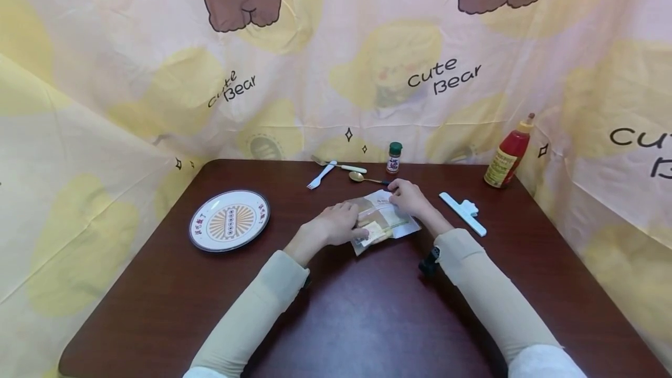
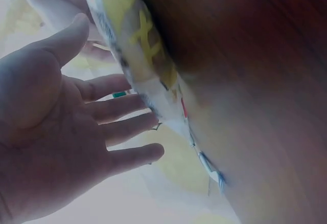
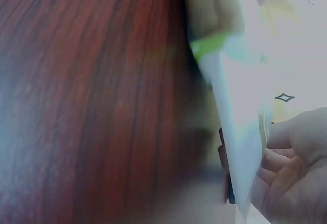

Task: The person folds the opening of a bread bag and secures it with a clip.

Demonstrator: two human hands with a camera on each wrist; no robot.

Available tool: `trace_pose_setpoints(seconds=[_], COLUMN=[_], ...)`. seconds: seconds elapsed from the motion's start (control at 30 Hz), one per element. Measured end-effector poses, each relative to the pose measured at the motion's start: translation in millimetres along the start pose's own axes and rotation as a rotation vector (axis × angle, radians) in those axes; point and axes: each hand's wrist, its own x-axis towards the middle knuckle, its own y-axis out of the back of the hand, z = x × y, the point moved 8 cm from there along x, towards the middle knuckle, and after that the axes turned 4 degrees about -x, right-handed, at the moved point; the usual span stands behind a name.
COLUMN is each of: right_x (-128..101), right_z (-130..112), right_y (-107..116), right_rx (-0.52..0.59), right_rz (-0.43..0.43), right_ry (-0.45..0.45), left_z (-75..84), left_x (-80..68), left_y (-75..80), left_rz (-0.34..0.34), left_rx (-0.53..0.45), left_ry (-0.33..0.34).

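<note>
A clear and white plastic food packet (image 1: 385, 220) with pale tan contents lies on the table between both hands. My left hand (image 1: 338, 225) reaches over its left end. In the left wrist view that hand's fingers are straight and spread, the fingertips right at the packet (image 2: 138, 45). My right hand (image 1: 408, 198) holds the far right edge of the packet. In the right wrist view, this hand (image 3: 291, 168) has its thumb on the packet's white end (image 3: 237, 116) and its fingers bent past the edge. A gold spoon (image 1: 357, 177) with a dark handle lies just beyond the packet.
A printed plate (image 1: 262, 223) sits on the left. Behind are a white fork (image 1: 321, 175), another fork (image 1: 353, 168) with a pale handle, and a green-capped shaker bottle (image 1: 394, 158). On the right are a pale blue bag clip (image 1: 463, 213) and a red sauce bottle (image 1: 509, 153).
</note>
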Motion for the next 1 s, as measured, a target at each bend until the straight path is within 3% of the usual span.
trace_pose_setpoints(seconds=[0.37,0.57,0.67,0.83,0.93,1.0], right_x=[1.6,4.1,4.2,3.4,3.1,2.8], right_z=[-0.4,-1.5,-3.8,-6.7,-8.1,-9.1], right_y=[3.8,4.8,5.2,5.2,4.0,2.3], right_rx=[0.101,0.172,0.189,0.219,0.239,0.258], right_rz=[0.035,0.041,0.042,0.045,0.043,0.031], right_ry=[-0.023,0.023,0.048,0.067,0.078,0.082], left_z=[12.0,10.6,-0.5,-26.0,-35.3,-38.7], left_x=[-0.5,6.2,14.5,32.1,43.2,51.3], left_y=[4.3,14.2,22.2,32.6,32.6,28.6], left_rz=[0.040,0.088,0.169,0.312,0.345,0.332], left_rx=[0.027,-0.038,-0.097,-0.280,-0.424,-0.521], left_ry=[-0.066,-0.104,-0.057,0.067,0.119,0.147])
